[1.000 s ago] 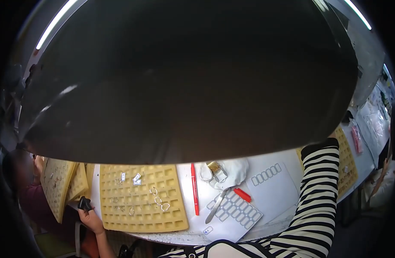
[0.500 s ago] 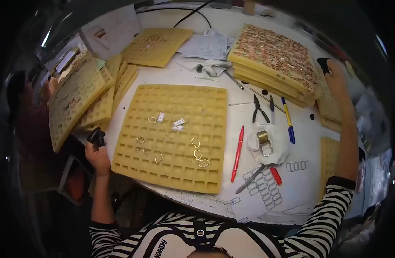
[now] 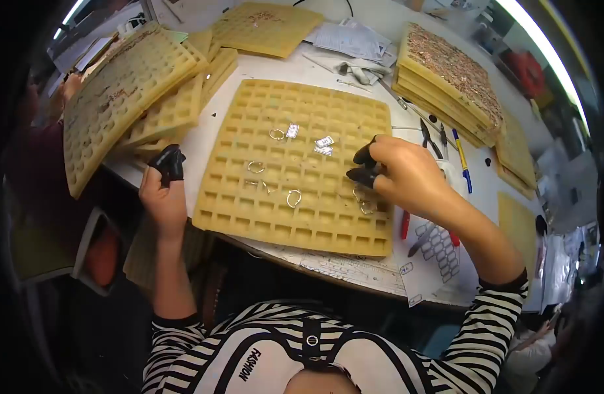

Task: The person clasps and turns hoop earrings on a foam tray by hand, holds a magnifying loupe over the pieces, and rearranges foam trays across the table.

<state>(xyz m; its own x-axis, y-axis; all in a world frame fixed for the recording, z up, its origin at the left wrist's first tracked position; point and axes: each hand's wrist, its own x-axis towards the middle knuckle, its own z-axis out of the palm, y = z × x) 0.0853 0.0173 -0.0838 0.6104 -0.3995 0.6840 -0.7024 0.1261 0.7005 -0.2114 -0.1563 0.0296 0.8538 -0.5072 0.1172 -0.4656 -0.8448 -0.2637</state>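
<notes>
A yellow foam tray (image 3: 302,240) with rows of square pockets lies in front of me. Small metal hoops rest on it, among them a hoop (image 3: 294,198) near the middle and another hoop (image 3: 256,167) to the left. Beside the upper hoop (image 3: 277,134) lies a small white printed tag (image 3: 292,131); two more tags (image 3: 324,144) lie to its right. My right hand (image 3: 410,177), thumb and fingertip in black covers, hovers open over the tray's right side, partly hiding the hoops (image 3: 364,205) there. Off the left edge, my left hand (image 3: 164,194) is closed, its black-covered fingertips together; anything between them is hidden.
Stacked yellow trays (image 3: 128,98) lean at the left. At the back right stands a tray pile (image 3: 453,72) topped with many small pieces. Pliers (image 3: 428,136), a blue-yellow pen (image 3: 462,161) and a printed sheet (image 3: 413,279) lie on the right. Another person's hand (image 3: 70,85) shows far left.
My right hand has come from the tray pile at the far right to over the foam tray. My left hand stays beside the tray. The camera view has shifted.
</notes>
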